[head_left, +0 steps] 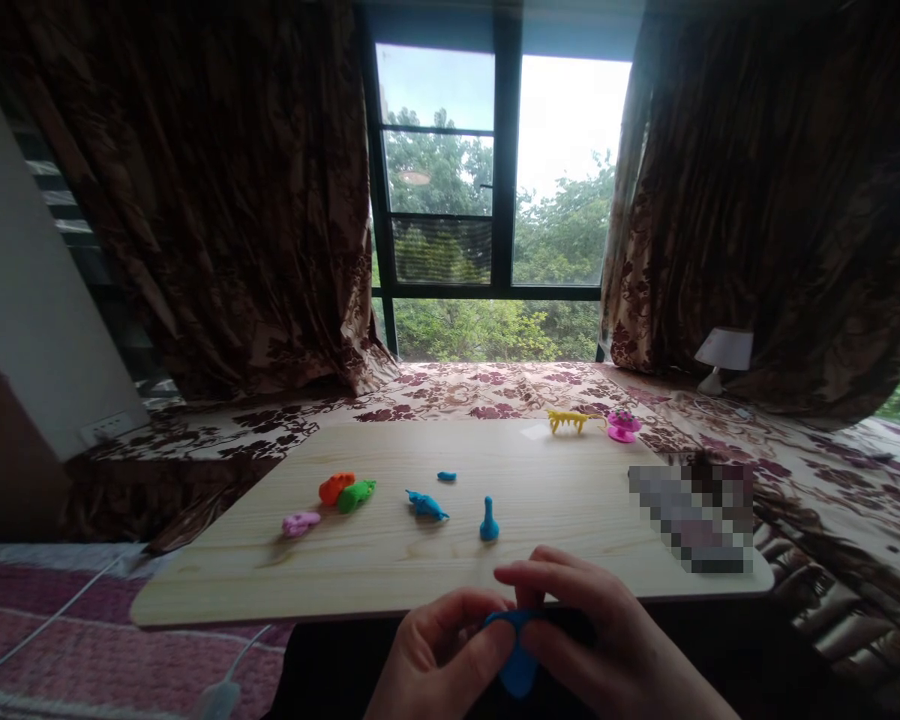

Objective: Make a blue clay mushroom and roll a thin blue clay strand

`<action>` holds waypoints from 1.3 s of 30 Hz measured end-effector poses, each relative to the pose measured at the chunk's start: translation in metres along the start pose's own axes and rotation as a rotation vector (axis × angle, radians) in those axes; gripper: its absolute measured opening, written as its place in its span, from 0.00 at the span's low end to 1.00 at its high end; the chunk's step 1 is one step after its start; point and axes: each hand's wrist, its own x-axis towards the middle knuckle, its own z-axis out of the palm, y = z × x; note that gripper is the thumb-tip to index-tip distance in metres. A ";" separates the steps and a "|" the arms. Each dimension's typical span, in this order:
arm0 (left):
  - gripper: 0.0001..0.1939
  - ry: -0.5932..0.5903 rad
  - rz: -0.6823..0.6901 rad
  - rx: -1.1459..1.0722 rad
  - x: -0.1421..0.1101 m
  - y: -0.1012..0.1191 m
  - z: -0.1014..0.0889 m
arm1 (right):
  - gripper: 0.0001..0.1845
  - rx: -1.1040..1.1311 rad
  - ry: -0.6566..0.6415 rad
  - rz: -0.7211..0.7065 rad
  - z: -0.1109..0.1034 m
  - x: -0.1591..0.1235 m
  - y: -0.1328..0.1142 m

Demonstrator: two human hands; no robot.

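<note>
My left hand point(441, 650) and my right hand point(604, 625) meet at the table's near edge, thumbs and fingers closed on a flattened piece of blue modelling clay point(520, 672). Its lower end hangs rounded below both thumbs, while its back is hidden by my fingers. Beyond my hands, an upright blue clay piece point(488, 522) with a wide base and narrow neck stands on the table. To its left lie a blue clay lump point(426, 505) with thin pointed bits and a small blue clay roll point(447, 476).
Orange point(335, 489), green point(358, 495) and pink clay lumps point(300, 524) sit on the wooden table point(390, 575) at left. A yellow legged figure point(567, 421) and a pink stand point(623, 425) are at the far right. A blurred-out item point(694, 520) lies near the right edge.
</note>
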 end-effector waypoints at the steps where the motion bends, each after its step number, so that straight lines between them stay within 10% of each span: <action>1: 0.12 0.001 0.000 -0.011 0.000 -0.001 -0.001 | 0.17 0.011 0.012 0.003 0.000 0.000 0.002; 39: 0.12 0.016 -0.024 -0.108 -0.001 -0.002 0.000 | 0.17 0.093 0.017 0.043 -0.004 -0.005 0.004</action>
